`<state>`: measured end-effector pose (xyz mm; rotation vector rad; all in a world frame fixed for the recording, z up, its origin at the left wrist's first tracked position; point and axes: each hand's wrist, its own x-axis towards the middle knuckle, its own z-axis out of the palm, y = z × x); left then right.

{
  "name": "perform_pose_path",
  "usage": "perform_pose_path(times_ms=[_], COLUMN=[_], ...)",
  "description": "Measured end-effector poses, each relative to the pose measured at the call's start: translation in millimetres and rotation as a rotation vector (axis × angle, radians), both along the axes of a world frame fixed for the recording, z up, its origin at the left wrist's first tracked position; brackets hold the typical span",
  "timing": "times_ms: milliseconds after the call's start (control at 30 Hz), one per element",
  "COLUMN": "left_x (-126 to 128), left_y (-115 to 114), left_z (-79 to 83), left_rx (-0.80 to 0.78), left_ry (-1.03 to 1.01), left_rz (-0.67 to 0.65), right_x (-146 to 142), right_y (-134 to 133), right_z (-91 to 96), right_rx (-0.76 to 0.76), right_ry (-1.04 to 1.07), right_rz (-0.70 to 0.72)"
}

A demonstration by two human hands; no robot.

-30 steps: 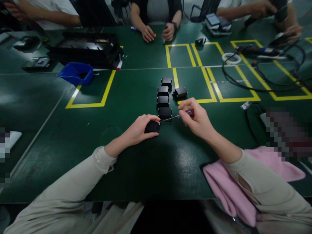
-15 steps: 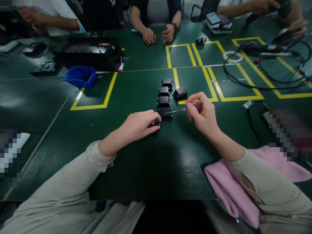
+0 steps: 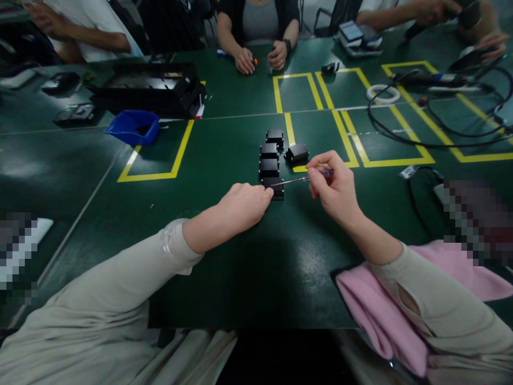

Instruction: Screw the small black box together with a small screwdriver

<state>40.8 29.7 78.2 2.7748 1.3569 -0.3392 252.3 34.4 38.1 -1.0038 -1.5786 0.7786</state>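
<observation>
My left hand (image 3: 242, 206) lies curled on the green table (image 3: 224, 267), fingers closed over a small black box that is almost hidden beneath it, and its fingertips touch the nearest black box (image 3: 276, 189) of a short row (image 3: 268, 158). One more black box (image 3: 297, 154) sits askew to the right of the row. My right hand (image 3: 336, 192) pinches a thin screwdriver (image 3: 308, 177) with a dark red handle. The screwdriver's tip points left at the nearest box in the row.
A blue bin (image 3: 132, 127) and a black tray (image 3: 148, 88) stand at the far left. Black cables (image 3: 420, 141) and a white tape ring (image 3: 382, 93) lie at the far right. A pink cloth (image 3: 380, 310) sits under my right forearm. Another person's hands (image 3: 260, 56) rest across the table.
My left hand slid the black box up and to the right, against the row of boxes. My right hand lifted the screwdriver slightly away, and its tip now points at the nearest box.
</observation>
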Motion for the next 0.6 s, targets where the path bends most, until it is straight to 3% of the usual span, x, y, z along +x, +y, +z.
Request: perform_pose_path(times_ms=[367, 467, 600], left_x=[6.1, -12.4, -68.3], left_y=[-4.8, -3.6, -0.4], left_z=[19.6, 22.4, 30.2], left_rx=[-0.102, -0.112, -0.147], left_ry=[0.144, 0.044, -0.177], left_rz=[-0.02, 0.046, 0.22], right_x=[0.4, 0.6, 1.0], right_y=[1.7, 1.6, 1.3], right_z=[-3.4, -2.5, -1.7], right_rx=[0.046, 0.049, 0.045], right_ry=[0.03, 0.039, 0.04], right_rz=[-0.014, -0.025, -0.019])
